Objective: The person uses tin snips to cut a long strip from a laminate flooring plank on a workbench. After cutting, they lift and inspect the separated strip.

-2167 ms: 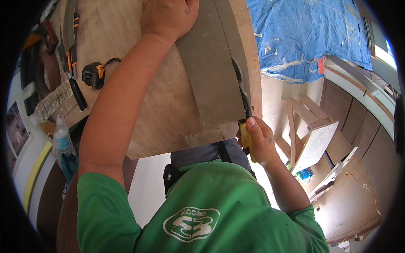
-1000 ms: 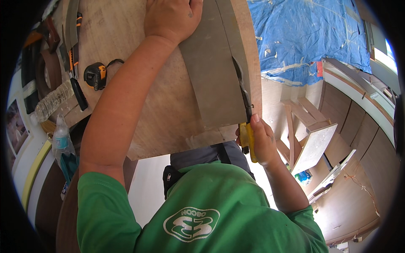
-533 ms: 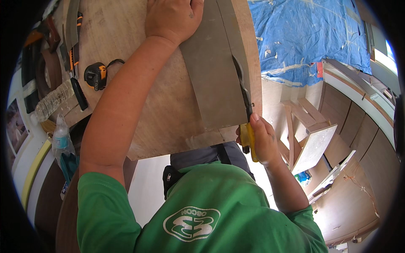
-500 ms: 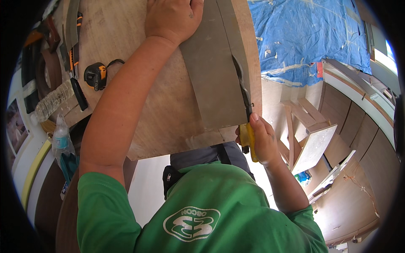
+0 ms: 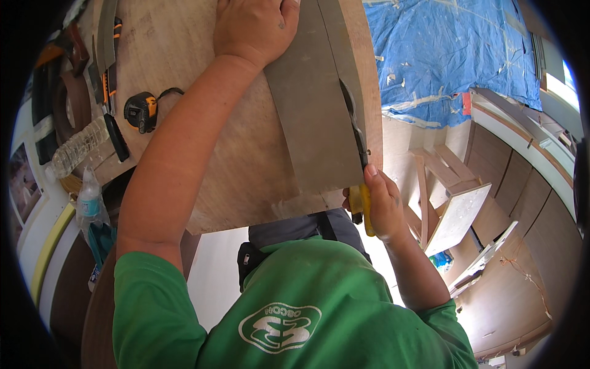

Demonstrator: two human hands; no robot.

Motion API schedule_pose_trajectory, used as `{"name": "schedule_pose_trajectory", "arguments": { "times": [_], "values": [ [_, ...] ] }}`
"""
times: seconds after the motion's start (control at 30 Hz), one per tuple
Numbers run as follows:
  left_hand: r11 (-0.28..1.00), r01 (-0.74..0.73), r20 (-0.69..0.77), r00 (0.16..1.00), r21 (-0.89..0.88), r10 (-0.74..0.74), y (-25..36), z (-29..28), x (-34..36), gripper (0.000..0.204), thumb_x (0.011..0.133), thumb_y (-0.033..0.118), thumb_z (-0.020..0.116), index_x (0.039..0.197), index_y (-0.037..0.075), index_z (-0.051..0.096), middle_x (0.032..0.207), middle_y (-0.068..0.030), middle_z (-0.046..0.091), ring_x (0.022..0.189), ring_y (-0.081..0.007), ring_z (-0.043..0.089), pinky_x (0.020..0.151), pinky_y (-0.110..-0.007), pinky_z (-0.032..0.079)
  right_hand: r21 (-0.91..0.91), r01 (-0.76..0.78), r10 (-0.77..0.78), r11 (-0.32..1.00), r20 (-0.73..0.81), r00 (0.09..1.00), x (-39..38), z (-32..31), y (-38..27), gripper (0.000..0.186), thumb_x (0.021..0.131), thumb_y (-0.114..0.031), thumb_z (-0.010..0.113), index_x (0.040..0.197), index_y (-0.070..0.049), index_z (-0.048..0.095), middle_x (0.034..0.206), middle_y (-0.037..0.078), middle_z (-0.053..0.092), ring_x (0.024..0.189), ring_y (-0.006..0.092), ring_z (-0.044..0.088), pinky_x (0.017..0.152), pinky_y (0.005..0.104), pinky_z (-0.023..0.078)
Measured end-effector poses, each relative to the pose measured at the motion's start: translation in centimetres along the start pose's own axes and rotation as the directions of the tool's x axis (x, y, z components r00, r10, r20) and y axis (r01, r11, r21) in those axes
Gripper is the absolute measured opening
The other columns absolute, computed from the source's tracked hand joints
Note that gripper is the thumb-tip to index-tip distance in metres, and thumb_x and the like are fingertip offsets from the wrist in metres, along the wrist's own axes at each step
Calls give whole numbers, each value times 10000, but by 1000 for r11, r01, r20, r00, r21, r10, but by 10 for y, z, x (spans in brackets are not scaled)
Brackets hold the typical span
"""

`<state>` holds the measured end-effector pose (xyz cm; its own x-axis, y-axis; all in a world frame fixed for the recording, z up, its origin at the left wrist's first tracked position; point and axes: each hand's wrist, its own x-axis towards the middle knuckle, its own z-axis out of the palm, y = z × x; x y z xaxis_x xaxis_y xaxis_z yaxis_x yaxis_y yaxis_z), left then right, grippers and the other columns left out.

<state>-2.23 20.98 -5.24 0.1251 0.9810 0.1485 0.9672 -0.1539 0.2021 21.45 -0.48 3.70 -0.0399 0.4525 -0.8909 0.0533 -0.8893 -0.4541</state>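
Observation:
A long grey sheet (image 5: 310, 123) lies on a wooden board (image 5: 236, 166), with a dark line or slit running lengthwise near its right edge. At the top of the view my left hand (image 5: 255, 31) rests flat on the sheet's left side, its fingertips partly cut off by the picture edge. My right hand (image 5: 386, 206) is closed around the yellow handles of a pair of metal snips (image 5: 353, 114) at the board's near right corner. The dark blades point away from me along the sheet's right part, next to the line.
Left on the board are a black-and-orange tape measure (image 5: 141, 112), an orange-and-black utility knife (image 5: 109, 86) and a clear plastic bottle (image 5: 80, 147). A blue tarp (image 5: 452, 55) spreads at far right. An upturned wooden frame (image 5: 458, 215) stands below it.
The sheet, board and my left hand have shifted very slightly to the right in the picture. My right hand keeps its grip on the snips, almost unmoved.

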Motion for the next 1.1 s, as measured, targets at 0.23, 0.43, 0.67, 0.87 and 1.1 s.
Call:
{"name": "schedule_pose_trajectory", "arguments": {
  "times": [0.23, 0.43, 0.67, 0.87, 1.1],
  "values": [
    [1000, -13, 0, 1000, -3, 13, -2, 0, 1, 596, 1079, 341, 393, 1528, -45, 456, 1632, -202, 414, 1545, -341, 331, 1295, -477, 191, -45, -19, 19, 999, -1, 1000, -1, 1, -7, 631, 1077, -566, 431, 1099, 32, 634, 851, 109, 629, 733, 173, 626, 674, 301, 519],
    [1000, -18, 5, 1000, 3, 18, -2, 0, 0, 599, 1080, 344, 393, 1533, -44, 449, 1634, -203, 409, 1550, -342, 322, 1296, -477, 188, -34, 12, -12, 999, -2, 1000, 1, 2, -8, 629, 1083, -552, 425, 1121, 34, 649, 848, 107, 640, 725, 172, 632, 682, 302, 514],
    [1000, -14, 23, 1000, -2, 14, -2, 0, 0, 604, 1085, 347, 387, 1543, -43, 434, 1643, -203, 394, 1561, -339, 298, 1301, -475, 172, -40, 27, -27, 999, -17, 999, 2, 2, -12, 613, 1097, -526, 418, 1131, 39, 653, 849, 110, 645, 717, 165, 633, 677, 300, 513],
    [1000, -9, 46, 999, 8, 8, -2, 0, 0, 612, 1091, 356, 377, 1560, -36, 410, 1661, -197, 365, 1572, -334, 276, 1305, -472, 161, -83, 3, -3, 997, -2, 1000, 0, 1, -21, 596, 1112, -493, 403, 1142, 51, 644, 849, 107, 640, 701, 169, 625, 626, 288, 509],
    [1000, 8, 64, 998, 6, -9, 0, -2, 0, 610, 1090, 350, 375, 1564, -33, 404, 1666, -194, 357, 1575, -336, 267, 1306, -473, 156, -24, -19, 20, 1000, 34, 999, 4, -4, -11, 658, 1065, -573, 430, 1166, 41, 643, 882, 118, 654, 765, 183, 651, 696, 309, 514]
  ]
}}
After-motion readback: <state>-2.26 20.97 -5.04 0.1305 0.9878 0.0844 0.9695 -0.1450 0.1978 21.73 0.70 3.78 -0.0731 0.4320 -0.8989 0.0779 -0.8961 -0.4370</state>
